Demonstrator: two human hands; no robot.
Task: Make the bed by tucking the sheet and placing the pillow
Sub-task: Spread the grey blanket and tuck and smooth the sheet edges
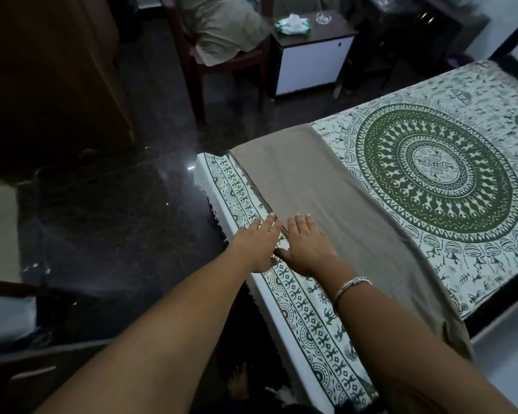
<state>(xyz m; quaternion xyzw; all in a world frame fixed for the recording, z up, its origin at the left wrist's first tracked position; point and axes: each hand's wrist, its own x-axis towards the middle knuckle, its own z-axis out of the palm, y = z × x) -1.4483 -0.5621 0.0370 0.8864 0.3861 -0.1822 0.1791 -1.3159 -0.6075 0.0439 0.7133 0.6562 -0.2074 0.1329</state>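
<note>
A dark polished floor (102,219) lies at the left, beside the bed. The left hand (257,246) rests flat on the patterned border of the green-and-white printed sheet (299,318), fingers straight and close together. Just beside it, the right hand (307,249) lies flat on the near edge of a plain taupe cloth (326,189), fingers straight and slightly spread, a bangle (352,283) on its wrist. The sheet covers the mattress, and its round mandala (434,171) lies to the right of the cloth
</note>
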